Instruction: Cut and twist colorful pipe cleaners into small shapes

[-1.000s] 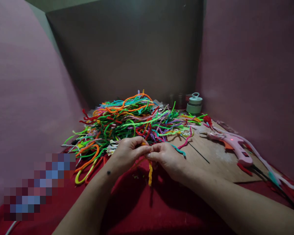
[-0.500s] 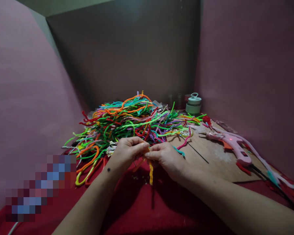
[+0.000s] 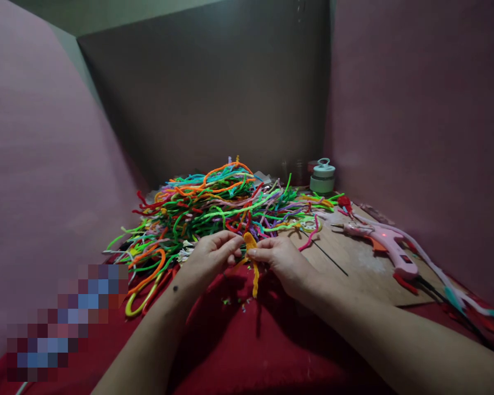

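Note:
A yellow-orange pipe cleaner (image 3: 250, 240), bent into a narrow loop at its top, stands between my two hands. My right hand (image 3: 286, 266) pinches it with thumb and forefinger, and one end (image 3: 255, 282) hangs below the fingers. My left hand (image 3: 214, 257) is closed, its fingertips at the loop's left edge; another strand passes under these fingers. Exactly where the left fingers grip is partly hidden. Just behind the hands lies a big tangled pile of many-coloured pipe cleaners (image 3: 206, 206).
On the right, a pink glue gun (image 3: 389, 241) with a lit red light rests on a wooden board (image 3: 362, 274). A thin dark stick (image 3: 327, 255) lies nearby. A pale green jar (image 3: 323, 178) stands behind. Small scraps dot the red cloth (image 3: 247, 351). Pink panels (image 3: 420, 109) flank both sides.
My hands have drawn slightly apart, and the pipe cleaner's looped top now shows between them. Its hanging end sits a little higher. The whole view has shifted slightly.

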The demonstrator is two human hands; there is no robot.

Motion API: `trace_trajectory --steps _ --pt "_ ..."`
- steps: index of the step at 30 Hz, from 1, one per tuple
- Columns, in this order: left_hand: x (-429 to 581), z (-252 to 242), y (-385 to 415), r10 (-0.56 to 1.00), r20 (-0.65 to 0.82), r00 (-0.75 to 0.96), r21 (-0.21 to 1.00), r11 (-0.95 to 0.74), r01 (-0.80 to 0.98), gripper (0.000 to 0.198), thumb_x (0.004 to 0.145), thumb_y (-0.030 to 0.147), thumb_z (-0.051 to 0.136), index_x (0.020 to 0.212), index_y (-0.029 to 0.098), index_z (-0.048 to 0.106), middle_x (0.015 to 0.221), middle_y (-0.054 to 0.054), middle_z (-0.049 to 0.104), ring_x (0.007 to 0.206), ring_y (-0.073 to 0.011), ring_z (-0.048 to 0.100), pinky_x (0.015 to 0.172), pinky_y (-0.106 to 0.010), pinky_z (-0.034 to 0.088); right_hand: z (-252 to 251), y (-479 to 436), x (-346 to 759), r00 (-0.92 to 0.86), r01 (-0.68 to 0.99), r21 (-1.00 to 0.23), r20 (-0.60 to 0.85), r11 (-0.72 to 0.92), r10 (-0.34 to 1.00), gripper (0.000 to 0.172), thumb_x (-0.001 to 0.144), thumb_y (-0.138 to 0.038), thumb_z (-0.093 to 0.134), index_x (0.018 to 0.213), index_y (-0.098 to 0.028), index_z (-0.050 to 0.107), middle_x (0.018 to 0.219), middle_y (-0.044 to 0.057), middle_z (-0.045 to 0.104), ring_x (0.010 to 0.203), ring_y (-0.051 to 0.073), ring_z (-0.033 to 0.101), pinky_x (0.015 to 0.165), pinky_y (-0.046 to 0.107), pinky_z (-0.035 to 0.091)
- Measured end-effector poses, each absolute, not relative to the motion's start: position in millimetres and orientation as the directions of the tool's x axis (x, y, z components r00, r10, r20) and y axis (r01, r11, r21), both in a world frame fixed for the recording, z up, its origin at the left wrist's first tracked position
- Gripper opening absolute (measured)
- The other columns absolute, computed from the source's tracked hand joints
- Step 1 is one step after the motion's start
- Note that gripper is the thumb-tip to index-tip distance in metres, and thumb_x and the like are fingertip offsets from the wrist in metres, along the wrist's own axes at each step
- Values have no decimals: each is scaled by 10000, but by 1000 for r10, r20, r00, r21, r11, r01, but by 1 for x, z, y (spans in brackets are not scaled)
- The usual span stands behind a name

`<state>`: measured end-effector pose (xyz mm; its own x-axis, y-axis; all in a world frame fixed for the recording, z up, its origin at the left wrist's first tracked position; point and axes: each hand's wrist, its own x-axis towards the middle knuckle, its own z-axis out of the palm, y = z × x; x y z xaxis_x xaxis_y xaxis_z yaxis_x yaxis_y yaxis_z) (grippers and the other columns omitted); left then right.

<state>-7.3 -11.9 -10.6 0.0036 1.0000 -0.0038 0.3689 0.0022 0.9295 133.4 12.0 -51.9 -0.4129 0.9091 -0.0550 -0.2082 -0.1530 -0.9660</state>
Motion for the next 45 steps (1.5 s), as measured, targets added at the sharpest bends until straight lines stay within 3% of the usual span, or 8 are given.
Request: trace_trajectory --steps 8,13,22,28,33,35,39,45 --pt "-8 -18 -10 996 -15 92 960 -11 281 260 689 373 609 749 122 580 572 25 506 479 -60 400 442 -182 305 -57 12 133 -432 -139 -986 -21 -90 901 204 641 -252 596 503 -150 486 414 -51 413 385 50 303 415 227 181" --pt "-2 -14 -14 999 32 19 929 -37 369 237 664 357 620 645 127 568 523 39 472 455 -49 355 415 -171 256 -57 10 133 -444 -115 -992 -3 -60 896 228 659 -221 574 475 -154 458 407 -51 399 386 50 316 418 225 199" --pt "-5 -10 -17 987 160 5 851 -141 506 181 707 326 570 759 155 601 512 45 484 437 -63 349 413 -184 275 -54 9 134 -456 -8 -997 -65 -77 888 183 635 -167 565 475 -156 475 396 -55 398 370 48 302 402 230 192" --pt "-10 -14 -14 966 219 135 718 -254 648 142 756 283 503 714 165 571 615 22 536 551 -94 445 522 -203 356 -57 9 132 -481 126 -992 -53 10 875 190 641 -181 546 468 -163 471 396 -59 386 361 46 298 392 228 200" --pt "-8 -20 -12 924 372 87 577 -303 758 150 761 281 484 673 177 548 664 6 556 620 -121 474 582 -223 363 -61 12 131 -527 41 -999 -22 -1 850 217 674 -237 557 489 -160 472 418 -54 404 381 51 321 400 221 216" --pt "-8 -19 -12 937 345 51 646 -276 712 158 756 303 497 670 177 537 638 13 539 584 -112 456 553 -219 354 -62 12 131 -525 1 -1000 -22 -26 851 205 676 -245 568 511 -158 481 433 -53 413 385 52 324 402 218 216" --pt "-16 -14 -14 986 42 160 894 -109 436 201 743 367 543 755 167 556 603 35 502 489 -72 393 466 -193 309 -60 10 132 -559 -77 -994 -19 -74 829 202 675 -238 585 518 -154 488 439 -50 420 387 53 316 417 223 218" --pt "-26 -15 -13 958 -76 276 953 -12 302 201 687 326 623 759 140 601 563 28 497 473 -56 399 452 -179 289 -56 8 134 -617 -144 -979 -23 -142 787 217 643 -240 631 501 -142 499 446 -47 433 407 53 329 447 229 226"
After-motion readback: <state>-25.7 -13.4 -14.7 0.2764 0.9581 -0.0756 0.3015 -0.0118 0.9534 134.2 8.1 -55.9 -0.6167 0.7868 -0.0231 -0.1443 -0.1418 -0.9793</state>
